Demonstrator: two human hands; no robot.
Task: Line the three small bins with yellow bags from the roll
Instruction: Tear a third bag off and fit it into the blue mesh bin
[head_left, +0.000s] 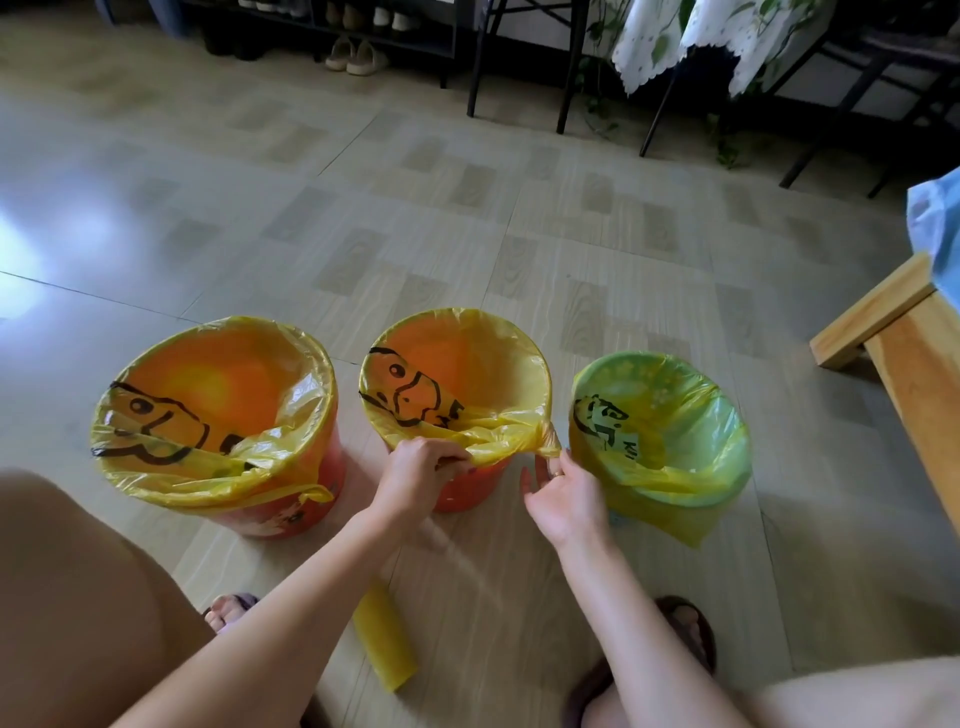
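All three bins stand in a row on the floor (467, 218), each with a yellow bag in it; the step in hand seems to be snugging the middle orange bin's bag (467, 364) at its rim. The left hand (415, 475) pinches slack film at the rim's 6 o'clock; the right hand (558, 491), at 4 o'clock, grips the twisted corner (548, 441). Best to keep the twist tight and tuck it under the lip, pulling gently lest thin film tear; the roll (384, 636) lies nearer the feet.
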